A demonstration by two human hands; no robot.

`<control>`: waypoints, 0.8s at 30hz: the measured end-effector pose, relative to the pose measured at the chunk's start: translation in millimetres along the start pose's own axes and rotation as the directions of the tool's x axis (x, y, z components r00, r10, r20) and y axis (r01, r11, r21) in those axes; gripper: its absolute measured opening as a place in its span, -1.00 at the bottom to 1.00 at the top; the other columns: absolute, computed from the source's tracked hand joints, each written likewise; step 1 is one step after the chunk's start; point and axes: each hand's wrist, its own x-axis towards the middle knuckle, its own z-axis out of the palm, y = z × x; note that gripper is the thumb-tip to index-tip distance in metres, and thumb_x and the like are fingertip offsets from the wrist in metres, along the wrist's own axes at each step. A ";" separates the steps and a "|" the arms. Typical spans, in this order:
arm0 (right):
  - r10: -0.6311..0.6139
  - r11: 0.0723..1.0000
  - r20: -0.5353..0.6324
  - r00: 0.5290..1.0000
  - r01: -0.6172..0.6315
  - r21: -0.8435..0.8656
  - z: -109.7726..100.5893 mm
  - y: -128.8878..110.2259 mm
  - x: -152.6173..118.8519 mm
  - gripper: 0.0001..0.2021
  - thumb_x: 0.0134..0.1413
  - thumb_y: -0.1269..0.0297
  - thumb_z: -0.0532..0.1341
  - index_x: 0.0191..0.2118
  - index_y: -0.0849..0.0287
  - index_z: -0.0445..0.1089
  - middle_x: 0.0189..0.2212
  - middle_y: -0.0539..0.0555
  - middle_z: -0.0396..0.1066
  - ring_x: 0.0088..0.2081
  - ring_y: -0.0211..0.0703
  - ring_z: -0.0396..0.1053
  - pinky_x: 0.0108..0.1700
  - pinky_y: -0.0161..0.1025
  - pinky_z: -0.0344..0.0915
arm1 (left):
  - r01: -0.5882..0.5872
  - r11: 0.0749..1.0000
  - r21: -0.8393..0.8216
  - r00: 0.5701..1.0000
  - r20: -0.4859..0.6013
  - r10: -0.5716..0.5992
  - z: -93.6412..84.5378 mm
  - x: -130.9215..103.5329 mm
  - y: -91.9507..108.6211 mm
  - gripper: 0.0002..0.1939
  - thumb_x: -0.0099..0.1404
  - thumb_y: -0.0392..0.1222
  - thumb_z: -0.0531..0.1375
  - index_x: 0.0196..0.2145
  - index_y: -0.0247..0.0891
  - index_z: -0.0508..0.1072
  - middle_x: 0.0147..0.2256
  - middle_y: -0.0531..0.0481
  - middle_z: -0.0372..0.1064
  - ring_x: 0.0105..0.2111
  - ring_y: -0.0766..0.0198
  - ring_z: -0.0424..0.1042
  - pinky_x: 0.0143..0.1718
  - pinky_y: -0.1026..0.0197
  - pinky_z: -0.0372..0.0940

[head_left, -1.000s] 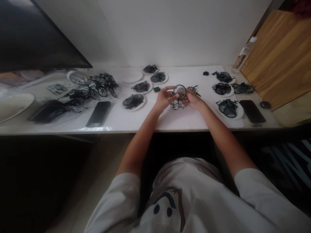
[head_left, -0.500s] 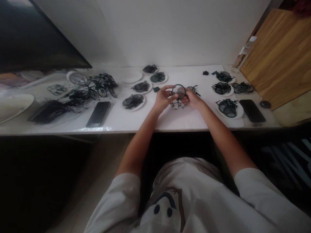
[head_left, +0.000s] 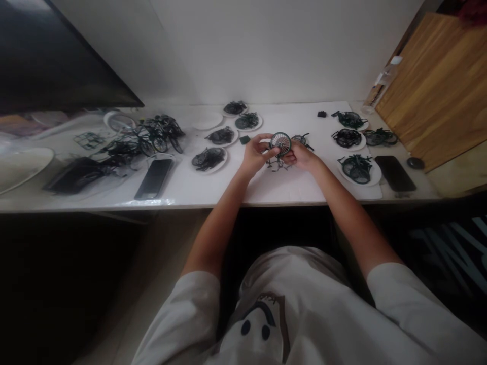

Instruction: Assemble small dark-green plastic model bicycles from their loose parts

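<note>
Over the middle of the white board, my left hand (head_left: 257,153) is closed on a small spoked wheel (head_left: 280,144) with a dark green rim, its thumb on the wheel's lower left. My right hand (head_left: 300,154) is closed at the wheel's right side, on the model bicycle's frame (head_left: 277,163) as far as can be seen. That frame hangs below the wheel, between my hands. Some fingers are hidden behind the parts. Behind my right hand lie more dark bicycle parts (head_left: 302,140). A small dark green block (head_left: 245,140) sits just beyond my left hand.
Plates of dark bicycle parts stand left (head_left: 208,159) and right (head_left: 359,170). Phones lie at the left (head_left: 154,178) and right (head_left: 394,173). Several model bicycles (head_left: 160,133) crowd the left side. A clear bottle (head_left: 382,83) stands by the wooden panel (head_left: 445,91).
The wheel has shifted very slightly to the right and down. Both hands keep their hold and have barely moved.
</note>
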 end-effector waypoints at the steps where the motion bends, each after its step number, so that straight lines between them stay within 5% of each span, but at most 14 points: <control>1: -0.011 1.000 -0.010 1.000 0.011 -0.002 -0.4 0.9 0.3 -0.59 0.39 0.12 0.27 -0.41 0.05 0.07 -0.60 -0.25 -0.20 -0.62 -0.43 -0.24 -0.59 -0.52 -0.16 | -0.003 1.000 0.003 1.000 0.004 0.003 0.0 0.0 0.0 -0.18 0.01 0.24 0.66 0.08 -0.23 0.55 -0.37 0.01 0.59 -0.41 0.31 0.58 -0.33 0.28 0.43; 11: -0.050 0.994 -0.063 0.997 0.043 -0.100 -1.5 -1.7 -4.1 -0.55 0.32 0.05 0.44 -0.41 0.11 0.22 -0.60 -0.23 -0.05 -0.60 -0.46 -0.23 -0.60 -0.51 -0.16 | -0.085 0.987 0.135 0.995 0.060 0.078 -0.2 -1.1 -3.0 -0.23 0.05 0.25 0.64 0.05 -0.23 0.56 -0.32 -0.04 0.63 -0.31 0.21 0.64 -0.17 0.18 0.52; 24: -0.015 0.999 -0.109 0.994 0.011 -0.039 0.3 -4.7 -4.1 -0.69 0.41 0.18 0.28 -0.36 0.09 0.22 -0.60 -0.22 -0.02 -0.63 -0.44 -0.19 -0.60 -0.51 -0.18 | -0.073 0.977 0.202 0.997 -0.022 0.079 1.8 -2.0 2.4 -0.33 0.05 0.22 0.64 -0.05 -0.22 0.59 -0.40 0.02 0.56 -0.46 0.32 0.44 -0.39 0.24 0.30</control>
